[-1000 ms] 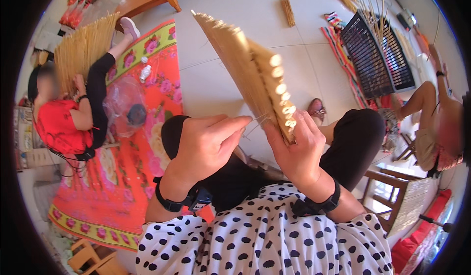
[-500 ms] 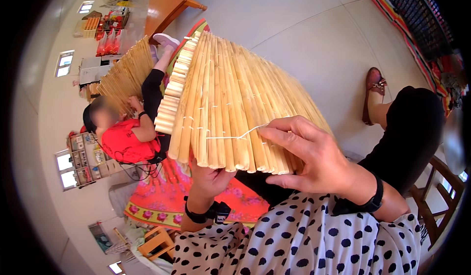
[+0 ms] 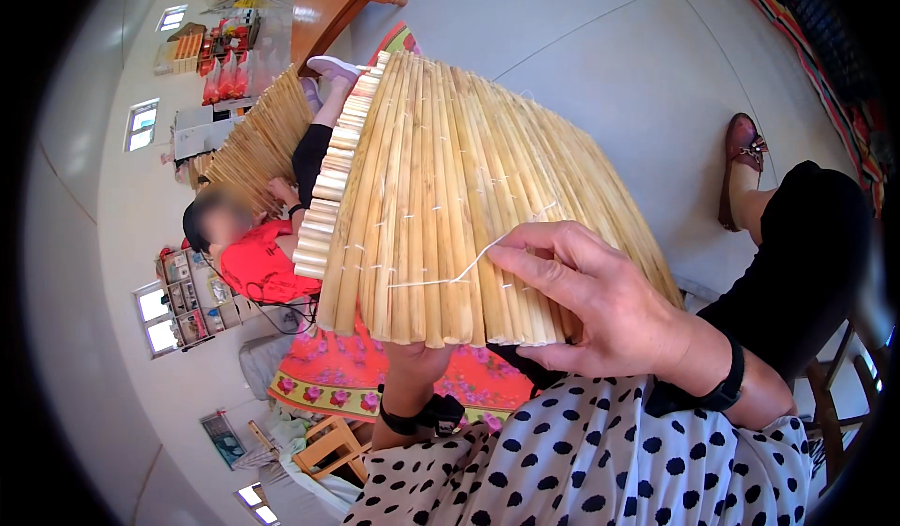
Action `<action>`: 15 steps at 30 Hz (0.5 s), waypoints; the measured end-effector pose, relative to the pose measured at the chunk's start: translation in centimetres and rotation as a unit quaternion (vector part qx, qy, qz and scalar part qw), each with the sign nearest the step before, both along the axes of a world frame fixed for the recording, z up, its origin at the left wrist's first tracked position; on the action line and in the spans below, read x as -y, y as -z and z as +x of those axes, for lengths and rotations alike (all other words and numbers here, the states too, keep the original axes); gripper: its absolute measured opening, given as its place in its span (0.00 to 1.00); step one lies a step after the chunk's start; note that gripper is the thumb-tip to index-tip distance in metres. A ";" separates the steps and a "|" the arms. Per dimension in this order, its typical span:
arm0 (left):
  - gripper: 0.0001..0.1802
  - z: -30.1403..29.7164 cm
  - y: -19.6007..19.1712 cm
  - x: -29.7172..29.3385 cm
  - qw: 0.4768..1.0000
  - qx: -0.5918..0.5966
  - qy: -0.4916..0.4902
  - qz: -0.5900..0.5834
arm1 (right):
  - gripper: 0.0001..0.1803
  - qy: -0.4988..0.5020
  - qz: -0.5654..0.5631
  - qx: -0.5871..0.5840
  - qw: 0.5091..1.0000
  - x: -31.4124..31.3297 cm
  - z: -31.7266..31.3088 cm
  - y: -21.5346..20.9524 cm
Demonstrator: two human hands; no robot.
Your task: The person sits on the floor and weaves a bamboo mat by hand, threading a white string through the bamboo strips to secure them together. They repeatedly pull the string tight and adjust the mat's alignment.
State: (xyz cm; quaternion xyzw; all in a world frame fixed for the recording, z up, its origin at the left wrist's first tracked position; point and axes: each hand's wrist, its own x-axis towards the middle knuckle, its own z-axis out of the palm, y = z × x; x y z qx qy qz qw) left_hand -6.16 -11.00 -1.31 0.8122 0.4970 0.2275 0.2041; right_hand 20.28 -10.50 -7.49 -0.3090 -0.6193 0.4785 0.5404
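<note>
Since half a second ago the reed mat (image 3: 450,198) has stayed flat-side up toward the camera, and the right hand (image 3: 600,301) has slid a little lower across it. That hand lies on the mat's near right part, its fingers (image 3: 525,263) closed on a thin white string (image 3: 469,271) that runs leftward over the reeds. The left hand (image 3: 417,362) is under the mat's near edge, mostly hidden, so I cannot tell how its fingers are set. The mat is raised above the person's lap, over the grey floor (image 3: 600,48). Behind it, another person in a red top (image 3: 267,263) sits on a flowered rug (image 3: 347,376), beside a second reed mat (image 3: 253,142).
</note>
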 end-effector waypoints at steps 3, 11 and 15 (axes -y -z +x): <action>0.23 -0.3 0.3 0.3 1.000 -0.005 -0.007 -0.014 | 0.47 -0.001 0.002 -0.002 1.000 0.0 -0.2 0.1; 0.21 0.4 -0.7 -0.4 0.995 -0.051 0.058 -0.069 | 0.46 -0.009 0.004 0.018 1.000 0.1 0.1 0.0; 0.17 2.1 -1.2 -2.0 0.992 -0.021 0.081 -0.098 | 0.46 0.009 0.022 0.034 0.999 0.0 0.2 0.0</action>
